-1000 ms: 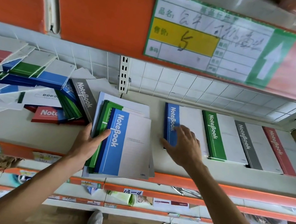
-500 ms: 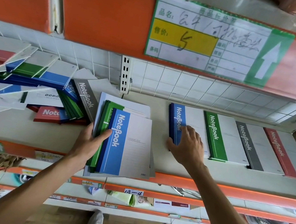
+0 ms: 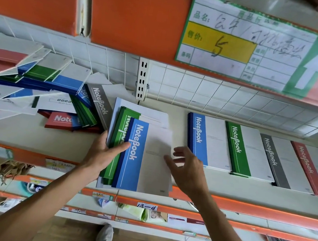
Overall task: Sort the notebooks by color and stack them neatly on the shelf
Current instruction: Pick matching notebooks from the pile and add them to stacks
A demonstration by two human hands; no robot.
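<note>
My left hand grips the left edge of a small pile of notebooks at the shelf's front, thumb on a blue notebook that tops green ones. My right hand hovers open over the right edge of that blue notebook's white cover, fingers spread. To the right lie four sorted stacks: blue stack, green stack, grey stack, red stack. A jumbled heap of mixed notebooks covers the shelf's left part.
The cream shelf has an orange front lip. A wire grid backs it, with a slotted upright post. An orange upper shelf edge carries a price card. Lower shelves, cables and my shoes show below.
My right hand left the blue stack on the right and moved left, over the held pile. The left hand kept its grip on the pile.
</note>
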